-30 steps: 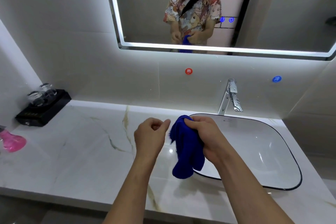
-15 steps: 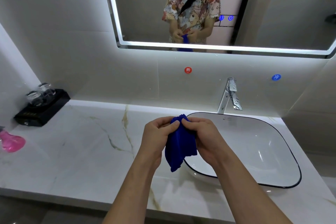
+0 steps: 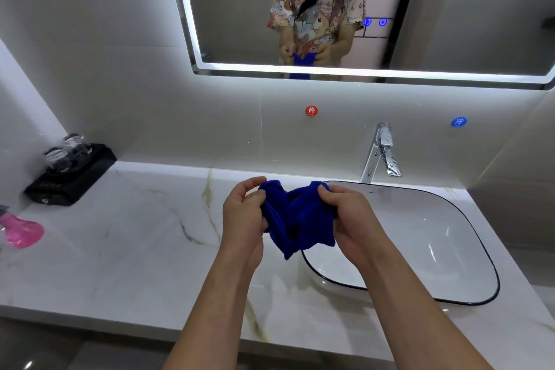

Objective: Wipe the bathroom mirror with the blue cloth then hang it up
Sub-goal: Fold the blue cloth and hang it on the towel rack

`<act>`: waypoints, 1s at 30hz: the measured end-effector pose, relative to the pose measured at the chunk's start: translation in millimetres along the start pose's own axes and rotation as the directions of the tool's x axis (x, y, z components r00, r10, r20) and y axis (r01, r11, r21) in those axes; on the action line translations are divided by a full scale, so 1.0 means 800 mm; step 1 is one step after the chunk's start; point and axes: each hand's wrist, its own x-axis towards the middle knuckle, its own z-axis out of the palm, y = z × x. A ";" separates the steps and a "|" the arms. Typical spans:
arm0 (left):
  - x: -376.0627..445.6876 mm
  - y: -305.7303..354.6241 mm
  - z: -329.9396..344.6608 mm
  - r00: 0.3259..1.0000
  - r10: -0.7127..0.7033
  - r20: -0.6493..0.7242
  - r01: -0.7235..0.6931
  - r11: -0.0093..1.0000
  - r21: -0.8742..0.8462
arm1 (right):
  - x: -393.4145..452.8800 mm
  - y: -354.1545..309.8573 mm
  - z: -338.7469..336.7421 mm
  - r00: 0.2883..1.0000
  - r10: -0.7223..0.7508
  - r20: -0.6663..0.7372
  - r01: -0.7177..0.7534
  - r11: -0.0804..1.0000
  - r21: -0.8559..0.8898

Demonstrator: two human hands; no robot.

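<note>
The blue cloth [image 3: 298,219] hangs bunched between both hands above the counter, at the left rim of the sink. My left hand [image 3: 243,213] grips its left top corner and my right hand [image 3: 350,219] grips its right top corner, the two held a little apart so the cloth is partly spread. The bathroom mirror [image 3: 450,9] with a lit edge is on the wall above and behind, well beyond both hands. It reflects a person holding the cloth.
A white sink [image 3: 420,249] with a dark rim sits right of centre, with a chrome tap [image 3: 381,153] behind it. A black tray with glasses [image 3: 69,171] stands far left on the marble counter [image 3: 135,249]. A pink object [image 3: 21,231] lies at the left edge.
My left hand went from empty to gripping the cloth. Both hands then moved apart, spreading the cloth, which had hung from my right hand alone.
</note>
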 end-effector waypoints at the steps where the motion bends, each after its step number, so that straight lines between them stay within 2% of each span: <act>1: 0.001 0.003 -0.002 1.000 -0.015 -0.001 0.015 0.999 -0.035 | 0.000 -0.001 -0.002 1.000 -0.002 -0.015 0.002 1.000 0.008; 4: 0.008 0.008 -0.012 0.999 -0.047 -0.007 0.046 0.992 -0.121 | 0.004 -0.004 -0.009 0.996 -0.004 -0.084 0.007 0.999 0.043; 10: 0.032 0.023 -0.030 0.997 -0.027 -0.076 0.018 0.992 -0.123 | 0.013 -0.025 -0.022 0.974 -0.038 -0.225 0.054 0.997 0.064; 14: 0.054 0.030 -0.043 0.997 -0.031 -0.072 0.024 0.995 -0.099 | 0.017 -0.050 -0.023 0.964 -0.106 -0.244 0.110 0.994 0.003; 18: 0.078 0.027 -0.061 0.982 -0.097 -0.160 0.092 0.995 -0.038 | 0.017 -0.088 -0.010 0.953 -0.192 -0.235 0.167 0.978 -0.123; 20: 0.088 0.023 -0.066 0.970 -0.134 -0.203 0.144 0.989 0.038 | 0.017 -0.106 0.001 0.949 -0.251 -0.189 0.206 0.951 -0.232; 24: 0.100 0.035 -0.060 0.959 -0.191 -0.208 0.256 0.900 0.354 | 0.016 -0.129 0.039 0.930 -0.367 -0.032 0.325 0.857 -0.399; 26: 0.099 0.058 -0.049 0.978 -0.139 -0.159 0.202 0.828 0.522 | 0.018 -0.137 0.060 0.917 -0.395 0.049 0.372 0.806 -0.460; 27: 0.098 0.071 -0.044 0.991 -0.089 -0.102 0.131 0.818 0.560 | 0.019 -0.139 0.071 0.912 -0.400 0.092 0.390 0.773 -0.501; 29: 0.093 0.100 -0.032 0.995 0.023 0.094 -0.070 0.842 0.534 | 0.020 -0.142 0.092 0.901 -0.394 0.182 0.419 0.678 -0.604; 30: 0.088 0.116 -0.027 0.973 0.076 0.217 -0.177 0.850 0.497 | 0.018 -0.143 0.102 0.894 -0.386 0.228 0.435 0.619 -0.654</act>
